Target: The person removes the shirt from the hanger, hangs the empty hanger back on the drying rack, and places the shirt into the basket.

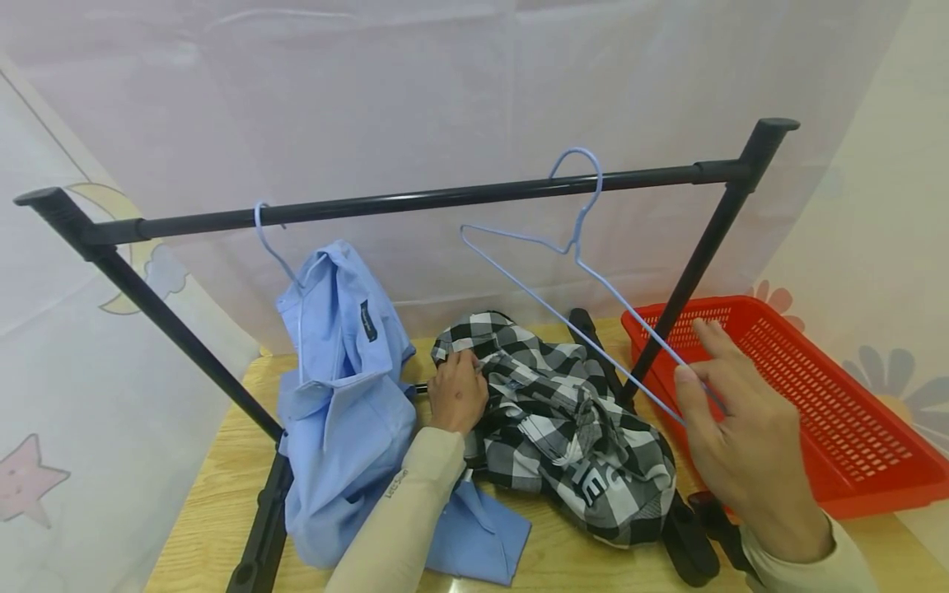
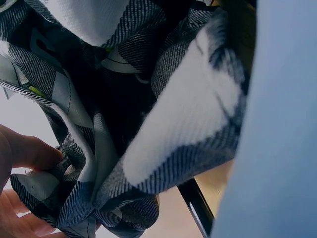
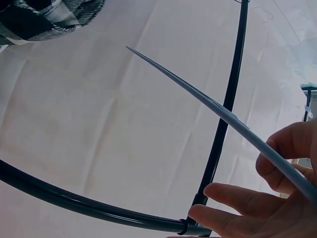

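Observation:
My left hand (image 1: 458, 394) pinches the edge of a black-and-white checked shirt (image 1: 571, 420), which lies bunched under the rack. Up close in the left wrist view, the thumb and fingers grip a fold of the checked shirt (image 2: 178, 119). A light blue wire hanger (image 1: 519, 284) is in my right hand (image 1: 749, 436), gripped by one end of its lower corner. Its hook overlaps the rack's rail in the head view, and nothing hangs on it. Seen from the right wrist, the hanger (image 3: 218, 109) appears edge-on between thumb and fingers.
A black rack (image 1: 415, 199) spans the scene, its feet on the wooden table (image 1: 200, 511). At its left, a light blue shirt (image 1: 348, 445) hangs from another blue hanger (image 1: 268, 239), its lower part reaching the table. A red basket (image 1: 838, 395) stands at the right.

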`<state>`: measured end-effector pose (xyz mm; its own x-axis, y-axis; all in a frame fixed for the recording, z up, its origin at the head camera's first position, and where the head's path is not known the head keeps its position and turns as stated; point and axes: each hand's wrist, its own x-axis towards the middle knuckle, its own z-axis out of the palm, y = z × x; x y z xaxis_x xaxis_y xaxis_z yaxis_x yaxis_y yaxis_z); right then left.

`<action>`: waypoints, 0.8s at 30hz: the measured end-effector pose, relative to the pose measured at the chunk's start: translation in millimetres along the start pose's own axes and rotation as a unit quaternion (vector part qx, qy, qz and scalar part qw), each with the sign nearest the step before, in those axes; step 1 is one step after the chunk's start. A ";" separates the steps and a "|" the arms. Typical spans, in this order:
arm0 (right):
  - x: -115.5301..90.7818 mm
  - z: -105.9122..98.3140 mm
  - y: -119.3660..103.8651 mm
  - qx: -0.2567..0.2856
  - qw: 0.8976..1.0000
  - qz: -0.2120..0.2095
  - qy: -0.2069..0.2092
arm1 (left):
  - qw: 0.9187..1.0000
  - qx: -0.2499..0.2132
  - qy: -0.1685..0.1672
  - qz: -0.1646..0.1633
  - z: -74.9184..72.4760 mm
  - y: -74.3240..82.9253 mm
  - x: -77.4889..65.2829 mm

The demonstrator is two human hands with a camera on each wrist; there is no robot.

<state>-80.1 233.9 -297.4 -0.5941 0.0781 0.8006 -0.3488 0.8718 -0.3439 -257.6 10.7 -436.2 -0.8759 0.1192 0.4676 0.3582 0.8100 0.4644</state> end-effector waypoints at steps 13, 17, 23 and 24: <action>-3.1 4.5 -0.1 0.000 1.000 0.002 -0.011 | 1.000 0.000 0.010 0.009 -0.5 -1.1 -2.2; -3.9 5.8 0.1 0.005 1.000 0.000 -0.008 | 1.000 0.001 0.007 0.007 -0.5 -0.8 -2.4; -5.3 7.4 -0.2 0.008 1.000 0.002 -0.012 | 1.000 -0.001 0.002 0.001 0.0 -0.7 -2.3; -5.6 7.6 -0.4 0.007 1.000 0.003 -0.013 | 1.000 -0.001 0.002 0.001 0.2 -0.7 -2.2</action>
<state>-82.1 229.5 -305.5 -0.6149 0.0696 0.7855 -0.3552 0.8649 -0.3546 -256.0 10.0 -437.6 -0.8738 0.1188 0.4715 0.3610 0.8082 0.4654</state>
